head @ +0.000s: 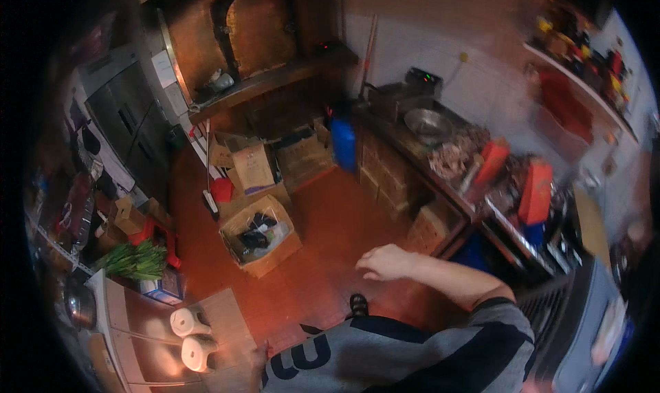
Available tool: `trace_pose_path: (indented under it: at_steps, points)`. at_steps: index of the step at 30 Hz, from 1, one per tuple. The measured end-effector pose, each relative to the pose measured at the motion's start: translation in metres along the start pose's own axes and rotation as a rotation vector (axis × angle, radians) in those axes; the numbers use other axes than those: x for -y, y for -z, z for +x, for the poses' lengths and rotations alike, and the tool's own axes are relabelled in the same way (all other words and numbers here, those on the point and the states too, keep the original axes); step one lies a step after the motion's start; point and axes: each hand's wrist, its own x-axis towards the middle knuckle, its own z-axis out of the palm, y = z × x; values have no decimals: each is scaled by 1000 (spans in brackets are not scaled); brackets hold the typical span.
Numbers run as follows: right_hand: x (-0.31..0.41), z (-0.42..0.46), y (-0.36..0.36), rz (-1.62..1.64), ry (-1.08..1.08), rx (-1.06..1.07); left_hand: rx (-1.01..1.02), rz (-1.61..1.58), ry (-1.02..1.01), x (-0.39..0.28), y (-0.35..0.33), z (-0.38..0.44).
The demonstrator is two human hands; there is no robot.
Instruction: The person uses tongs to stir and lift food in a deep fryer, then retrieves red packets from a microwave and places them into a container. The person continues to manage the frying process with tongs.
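Observation:
My right hand (384, 263) hangs in front of my body over the reddish-brown floor (330, 228), its fingers loosely curled and no object showing in it. Low at my left side, my left hand (259, 354) is small, blurred and partly cut off by my shirt; its grip is hidden. Ahead on the floor sits an open cardboard box (276, 256) with black and clear plastic bags (260, 233) inside. Two white stools (196, 353) stand to the left on a flattened cardboard sheet (229, 315).
A counter (407, 156) on the right carries a metal bowl (428, 125) and orange-red cartons (536, 192). Further off are stacked cardboard boxes (252, 166), a blue barrel (344, 143), a broom (209, 197) and a red dustpan (221, 189). Leafy greens (135, 259) lie at left.

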Motion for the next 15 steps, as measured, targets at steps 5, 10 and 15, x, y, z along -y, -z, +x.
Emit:
trace_pose_path:
  at_steps: [5,10,15]
  points:
    - [-99,78,26,77,41,-105,108,26,37,-101,-55,63]
    - [-178,122,31,203,21,6,153,-16,114,-194,-85,154]
    - [-284,131,44,194,-360,-167,289,-146,141,-290,-132,294]
